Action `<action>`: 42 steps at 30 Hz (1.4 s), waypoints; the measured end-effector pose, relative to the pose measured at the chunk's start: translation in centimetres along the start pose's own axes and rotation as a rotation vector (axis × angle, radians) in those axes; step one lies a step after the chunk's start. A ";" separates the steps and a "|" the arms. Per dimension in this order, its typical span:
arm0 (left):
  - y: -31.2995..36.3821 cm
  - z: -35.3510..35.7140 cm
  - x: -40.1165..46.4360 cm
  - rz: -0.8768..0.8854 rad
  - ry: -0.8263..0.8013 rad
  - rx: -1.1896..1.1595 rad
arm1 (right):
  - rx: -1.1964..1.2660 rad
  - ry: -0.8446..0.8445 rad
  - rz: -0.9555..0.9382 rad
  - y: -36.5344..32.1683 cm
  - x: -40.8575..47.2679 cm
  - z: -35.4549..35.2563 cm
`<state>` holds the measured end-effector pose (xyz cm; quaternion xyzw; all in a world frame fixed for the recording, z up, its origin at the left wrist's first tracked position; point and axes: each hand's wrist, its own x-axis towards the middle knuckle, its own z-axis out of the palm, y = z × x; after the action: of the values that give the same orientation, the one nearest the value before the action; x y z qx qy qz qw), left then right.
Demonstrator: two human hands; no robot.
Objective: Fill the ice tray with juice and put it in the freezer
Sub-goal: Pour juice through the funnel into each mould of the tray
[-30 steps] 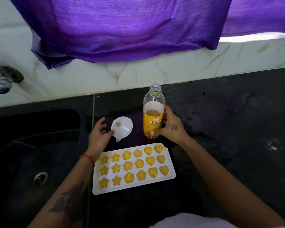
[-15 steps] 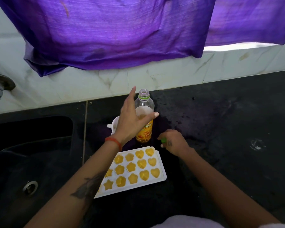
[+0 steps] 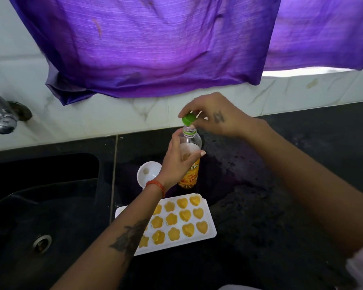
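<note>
Left hand (image 3: 176, 162) had its fingers wrapped round the juice bottle (image 3: 190, 164), standing near the worktop's (image 3: 281, 195) back edge. Right hand (image 3: 214, 116) pinched the green cap (image 3: 188, 118) just above the neck. The filled ice tray (image 3: 210, 225) sat nearer the front, beside the sink (image 3: 50, 206).
</note>
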<state>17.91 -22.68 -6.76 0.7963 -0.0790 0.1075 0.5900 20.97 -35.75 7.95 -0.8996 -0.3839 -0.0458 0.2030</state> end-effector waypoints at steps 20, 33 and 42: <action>-0.1 -0.2 0.2 -0.013 -0.026 0.013 | -0.387 -0.391 0.046 0.6 2.8 -0.8; 0.2 -0.4 0.3 -0.032 -0.031 0.007 | -0.552 -0.278 -0.087 0.8 2.6 1.3; 0.5 -1.7 -0.2 -0.157 -0.155 -0.156 | -0.476 -0.266 -0.190 0.3 0.9 1.9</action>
<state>17.48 -21.24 -5.91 0.7577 -0.0698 -0.0075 0.6488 21.71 -34.55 6.38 -0.8802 -0.4680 -0.0350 -0.0711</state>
